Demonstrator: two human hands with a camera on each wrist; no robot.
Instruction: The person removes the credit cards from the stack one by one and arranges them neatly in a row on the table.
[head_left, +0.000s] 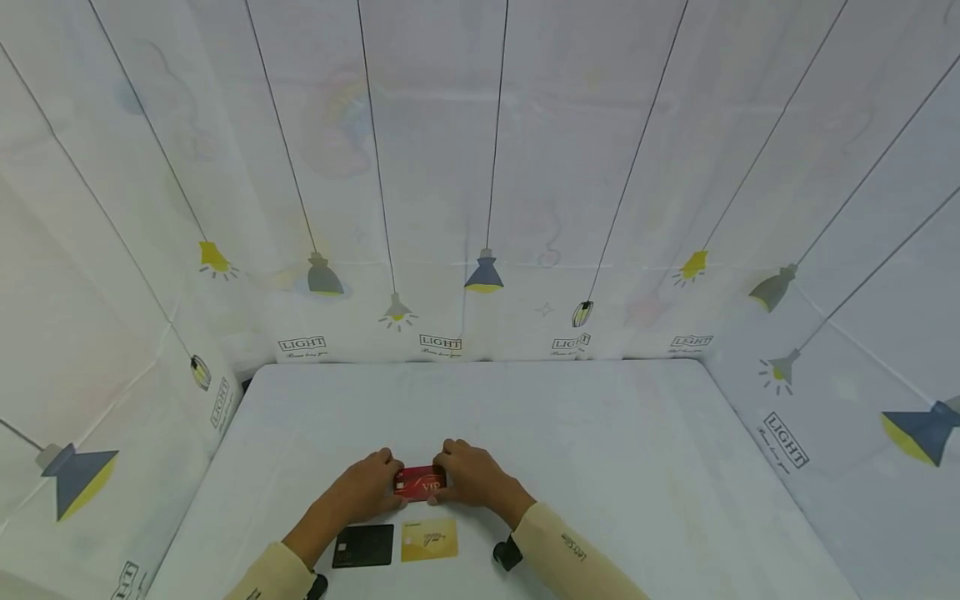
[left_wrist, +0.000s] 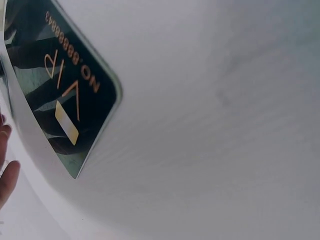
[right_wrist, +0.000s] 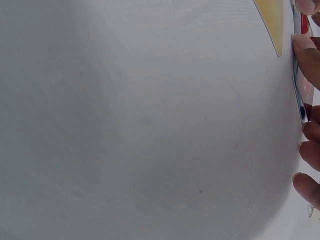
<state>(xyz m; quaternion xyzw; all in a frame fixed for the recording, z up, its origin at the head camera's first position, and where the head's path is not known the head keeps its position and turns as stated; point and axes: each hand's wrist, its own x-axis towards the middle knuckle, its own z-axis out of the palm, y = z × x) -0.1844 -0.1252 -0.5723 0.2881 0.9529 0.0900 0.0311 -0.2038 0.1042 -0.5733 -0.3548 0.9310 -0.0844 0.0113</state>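
Fingers of your left hand and right hand pinch the red VIP card; the black VIP card and gold card lie nearer you.

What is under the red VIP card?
White tabletop shows around the red VIP card, held between the left hand and right hand; anything directly beneath it is covered.

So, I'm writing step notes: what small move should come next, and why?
Perhaps gently release the red card: the left hand and right hand hold its opposite ends, just beyond the black card and gold card, which lie side by side.
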